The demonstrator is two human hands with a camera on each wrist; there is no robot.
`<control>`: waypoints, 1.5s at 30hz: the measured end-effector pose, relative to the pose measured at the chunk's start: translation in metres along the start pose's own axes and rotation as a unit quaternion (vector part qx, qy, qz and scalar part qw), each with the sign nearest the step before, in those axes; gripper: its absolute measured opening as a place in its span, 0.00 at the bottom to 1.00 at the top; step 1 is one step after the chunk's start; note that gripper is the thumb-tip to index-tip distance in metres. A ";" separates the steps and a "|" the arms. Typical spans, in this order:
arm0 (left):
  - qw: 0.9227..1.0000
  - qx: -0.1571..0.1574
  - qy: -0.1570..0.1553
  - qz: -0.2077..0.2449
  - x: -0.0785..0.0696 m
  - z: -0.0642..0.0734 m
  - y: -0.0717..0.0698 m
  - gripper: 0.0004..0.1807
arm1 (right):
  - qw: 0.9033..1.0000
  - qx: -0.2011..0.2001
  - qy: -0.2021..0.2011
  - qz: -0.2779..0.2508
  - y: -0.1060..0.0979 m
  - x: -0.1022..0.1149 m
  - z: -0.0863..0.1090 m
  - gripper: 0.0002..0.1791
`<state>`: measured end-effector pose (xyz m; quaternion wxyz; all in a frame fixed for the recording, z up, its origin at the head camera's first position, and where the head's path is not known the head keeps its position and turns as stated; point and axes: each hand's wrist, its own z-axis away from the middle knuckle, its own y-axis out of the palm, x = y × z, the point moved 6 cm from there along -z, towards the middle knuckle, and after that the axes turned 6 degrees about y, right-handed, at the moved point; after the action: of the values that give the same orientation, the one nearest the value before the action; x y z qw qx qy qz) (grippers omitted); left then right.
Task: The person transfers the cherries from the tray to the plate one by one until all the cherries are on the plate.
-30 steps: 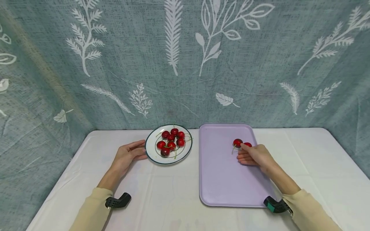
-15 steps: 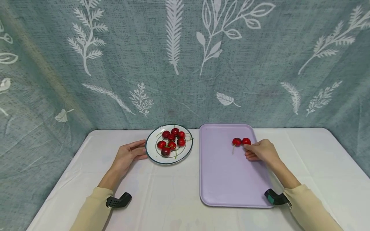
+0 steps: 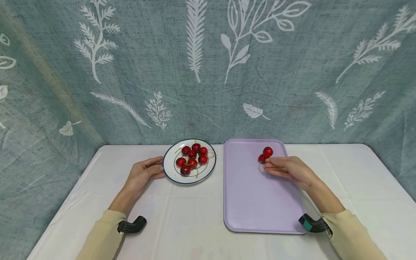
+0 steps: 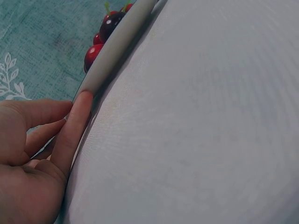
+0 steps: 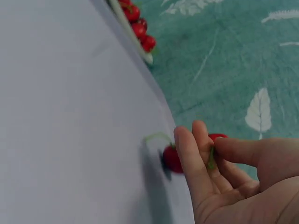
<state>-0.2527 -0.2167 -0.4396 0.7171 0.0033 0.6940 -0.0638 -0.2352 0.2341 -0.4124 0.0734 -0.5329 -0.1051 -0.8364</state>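
Observation:
In the head view, a white plate (image 3: 169,172) with a dark blue rim bears several red cherries (image 3: 193,163) with green stems. My left hand (image 3: 139,177) touches its left edge with nearly straight fingers; the left wrist view has a fingertip (image 4: 83,100) against the plate's outer side (image 4: 117,49). Over the upper right of a lilac tray (image 3: 256,206), my right hand (image 3: 292,170) pinches a cherry (image 3: 268,152) by its stem. Fingers partly cover that cherry in the right wrist view. A second cherry (image 3: 261,159) is just left of the right fingertips, its stem (image 5: 158,136) curving away.
Plate and tray stand apart on a white tablecloth (image 3: 191,216), near its back edge. Behind them hangs a blue-green curtain (image 3: 208,108) with white leaf patterns. A black strap device sits on each wrist, such as the left one (image 3: 131,225).
My right hand first drew back a little to the right, then came left again; the cherry in it moved up and left, close above the second one. My left hand and the plate stayed put.

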 end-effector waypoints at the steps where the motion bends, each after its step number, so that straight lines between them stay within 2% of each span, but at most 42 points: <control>1: 1.000 0.000 0.000 0.001 0.000 0.000 0.000 0.29 | 1.000 0.009 -0.003 0.000 0.004 0.001 0.000 0.27; 4: 1.000 -0.001 -0.003 0.002 0.000 0.001 0.000 0.29 | 1.000 0.022 -0.012 0.019 0.015 0.004 -0.002 0.27; 9: 1.000 -0.001 -0.002 -0.001 -0.001 0.002 0.000 0.29 | 0.999 0.021 -0.015 0.043 0.034 0.006 -0.008 0.25; 14: 1.000 -0.001 -0.007 -0.001 -0.001 0.001 0.001 0.29 | 0.999 0.021 -0.015 0.025 0.051 0.004 -0.015 0.25; 20: 1.000 -0.006 -0.018 -0.002 0.001 0.001 0.001 0.30 | 0.999 0.014 -0.031 0.031 0.073 0.001 -0.024 0.21; 31: 1.000 -0.004 -0.013 -0.002 0.002 0.000 0.000 0.29 | 0.999 0.012 -0.035 0.035 0.114 -0.010 -0.037 0.16; 36: 1.000 -0.006 -0.012 -0.006 0.001 -0.001 0.001 0.28 | 0.997 0.015 -0.047 0.053 0.131 -0.004 -0.043 0.14; 45: 1.000 -0.004 -0.007 -0.004 0.001 0.000 -0.001 0.28 | 0.995 0.004 -0.032 0.091 0.162 0.006 -0.050 0.11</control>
<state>-0.2531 -0.2176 -0.4401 0.7221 -0.0029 0.6889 -0.0633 -0.2435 0.0647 -0.4117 0.1480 -0.5663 -0.0614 -0.8085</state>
